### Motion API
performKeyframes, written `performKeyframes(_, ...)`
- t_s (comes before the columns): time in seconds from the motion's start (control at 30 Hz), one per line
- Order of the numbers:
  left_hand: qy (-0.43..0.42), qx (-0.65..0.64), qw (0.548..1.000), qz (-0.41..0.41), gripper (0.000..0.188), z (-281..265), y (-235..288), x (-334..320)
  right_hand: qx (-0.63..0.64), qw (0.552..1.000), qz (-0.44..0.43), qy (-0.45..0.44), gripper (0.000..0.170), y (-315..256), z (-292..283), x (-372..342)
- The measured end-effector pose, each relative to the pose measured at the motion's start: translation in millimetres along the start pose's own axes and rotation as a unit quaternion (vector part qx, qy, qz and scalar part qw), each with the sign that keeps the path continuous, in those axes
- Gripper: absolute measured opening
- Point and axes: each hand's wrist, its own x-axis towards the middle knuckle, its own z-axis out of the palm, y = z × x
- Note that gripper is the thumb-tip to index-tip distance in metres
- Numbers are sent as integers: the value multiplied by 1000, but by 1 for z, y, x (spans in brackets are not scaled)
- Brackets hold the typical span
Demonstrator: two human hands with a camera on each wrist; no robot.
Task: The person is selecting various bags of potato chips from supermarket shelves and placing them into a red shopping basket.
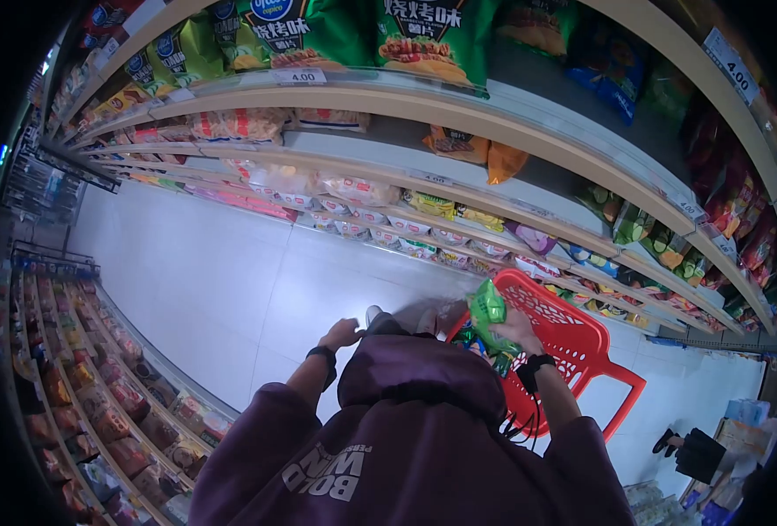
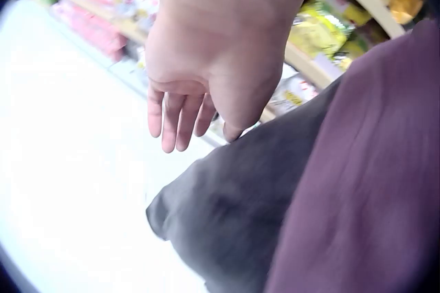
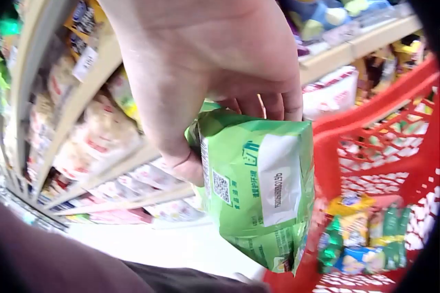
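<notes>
In the shop aisle, I am watching the right hand [image 3: 220,66] gripping a green snack bag [image 3: 249,221] by its upper end, thumb at one side and fingers curled behind, near the rim of a red shopping basket [image 3: 375,103]; whether the bag is hanging over it or beside it, I cannot tell. The left hand [image 2: 210,59] is hanging loose above the pale floor [image 2: 75,162], fingers relaxed and empty. I am judging the bag light and puffy, its film soft and slippery, its contents probably crushable, so I am favouring a gentle pinch at that end over a squeeze across the middle. The right wrist view is giving me a QR code [image 3: 221,188], a white panel [image 3: 280,182] and packets [image 3: 355,230] lying inside the basket; the head view is hiding code and panel but setting both hands before the snack shelves [image 1: 423,102].
</notes>
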Motion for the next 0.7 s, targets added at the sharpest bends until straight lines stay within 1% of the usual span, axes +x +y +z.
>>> performKeyframes(0.03,-36,-1,998,-45,46,21,-24,-24,7,997,71,-37,68,18,7,-16)
performKeyframes(0.07,-86,25,989,-118,42,39,-41,-44,13,987,141,-72,69,34,11,-30)
performKeyframes(0.1,-136,-40,969,-202,41,47,-44,-64,37,986,164,-9,73,69,32,-41)
performKeyframes(0.13,-182,-102,935,-285,39,50,-42,-85,61,979,185,55,78,98,54,-47)
performKeyframes(0.17,-177,-118,938,-274,39,53,-41,-105,66,958,262,93,88,100,58,-57)
performKeyframes(0.2,-171,-134,940,-263,38,51,-38,-122,59,950,287,110,90,109,65,-63)
performKeyframes(0.27,-161,-155,929,-295,36,43,-20,-139,42,930,335,143,95,132,75,-69)
performKeyframes(0.3,-186,-101,942,-259,34,42,-17,-137,43,924,350,149,90,123,68,-74)
performKeyframes(0.33,-152,-103,954,-238,34,51,-23,-135,58,930,332,149,84,136,71,-74)
performKeyframes(0.4,-71,-109,971,-199,35,95,-54,-115,34,944,294,148,69,152,68,-77)
performKeyframes(0.43,-31,-181,968,-170,34,120,-69,-94,23,949,275,152,63,160,67,-79)
performKeyframes(0.47,11,-250,958,-137,34,135,-76,-75,18,951,261,165,56,168,68,-79)
performKeyframes(0.53,110,-391,908,-103,32,116,-36,-54,66,943,268,188,55,160,46,-102)
performKeyframes(0.57,85,-329,933,-115,31,95,-23,-52,8,944,291,153,53,193,51,-103)
performKeyframes(0.6,58,-267,953,-128,31,70,-9,-52,44,929,302,207,48,179,35,-123)
performKeyframes(0.63,30,-205,968,-142,30,54,-2,-51,50,918,301,254,47,183,28,-138)
performKeyframes(0.67,29,-166,978,-120,27,50,-3,-49,-22,910,323,258,53,187,18,-155)
performKeyframes(0.7,28,-125,987,-99,25,58,-11,-45,-61,884,346,307,62,189,10,-171)
